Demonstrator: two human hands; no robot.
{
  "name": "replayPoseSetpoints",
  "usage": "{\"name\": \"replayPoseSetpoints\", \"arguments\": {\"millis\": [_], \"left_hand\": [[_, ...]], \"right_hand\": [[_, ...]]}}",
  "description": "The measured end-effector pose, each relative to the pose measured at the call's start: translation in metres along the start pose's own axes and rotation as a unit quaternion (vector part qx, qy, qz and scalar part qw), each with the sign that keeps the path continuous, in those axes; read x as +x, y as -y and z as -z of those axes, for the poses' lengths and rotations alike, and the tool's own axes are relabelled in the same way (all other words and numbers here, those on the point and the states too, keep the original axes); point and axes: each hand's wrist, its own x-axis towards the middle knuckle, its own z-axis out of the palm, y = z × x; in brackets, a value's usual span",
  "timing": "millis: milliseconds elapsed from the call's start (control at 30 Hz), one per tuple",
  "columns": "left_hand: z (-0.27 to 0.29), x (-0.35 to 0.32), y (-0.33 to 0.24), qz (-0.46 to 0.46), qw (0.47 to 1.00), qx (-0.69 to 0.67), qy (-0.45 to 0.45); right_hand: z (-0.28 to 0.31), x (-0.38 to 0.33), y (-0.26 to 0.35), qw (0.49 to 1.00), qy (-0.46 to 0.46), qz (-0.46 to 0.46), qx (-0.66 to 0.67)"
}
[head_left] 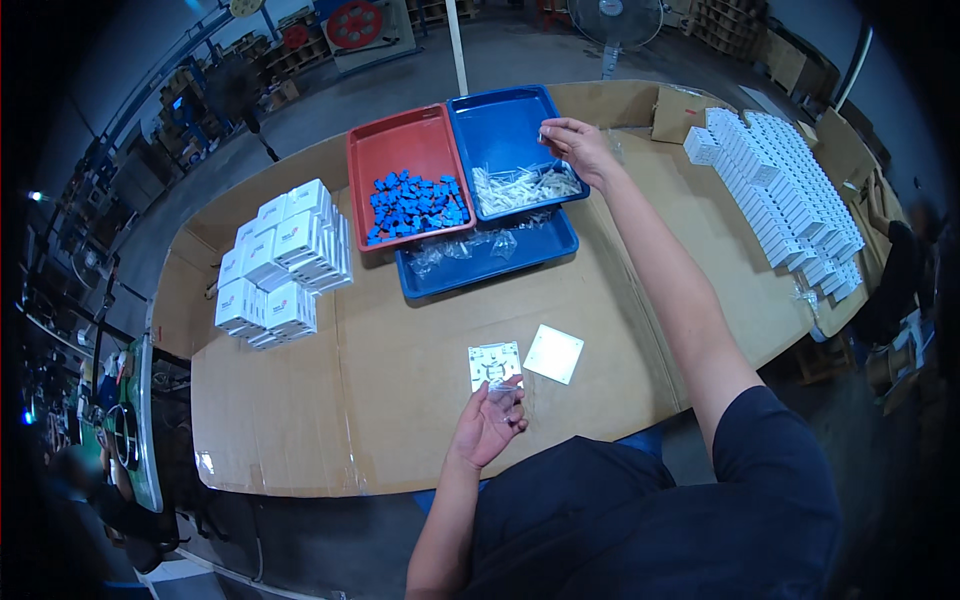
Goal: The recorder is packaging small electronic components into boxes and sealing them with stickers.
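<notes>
My left hand is palm up near the table's front, its fingers curled round a small clear plastic piece whose exact kind I cannot make out. Just beyond its fingertips lies a square white plate with cut-outs and moulded details. A plain square white plate rests to the right of that, slightly turned. My right hand is raised over the right side of the upper blue tray, thumb and fingers pinched on a tiny whitish piece. Below it, many slim white and clear pieces fill the tray's near end.
A red tray holds blue blocky parts. Beneath both trays sits another blue tray with crumpled clear plastic. White boxes are stacked at left; rows of white square pieces stand at right. Cardboard walls edge the table.
</notes>
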Motion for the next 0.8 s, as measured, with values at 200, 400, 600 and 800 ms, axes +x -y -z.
{"name": "replayPoseSetpoints", "arguments": {"millis": [200,400,600,800], "left_hand": [[0.002,0.004,0.003,-0.001,1.0,0.023,-0.014],[-0.009,0.017,0.007,-0.031,0.999,0.013,0.006],[-0.005,0.022,0.011,-0.003,0.999,0.033,0.023],[-0.003,0.018,0.013,-0.022,0.993,0.117,0.01]], "right_hand": [[0.004,-0.07,0.011,0.989,0.048,-0.009,0.143],[-0.019,-0.19,-0.035,0.995,0.071,-0.068,0.017],[-0.047,-0.291,-0.072,0.984,0.14,-0.1,-0.043],[-0.061,-0.308,-0.046,0.952,0.238,-0.157,-0.11]]}}
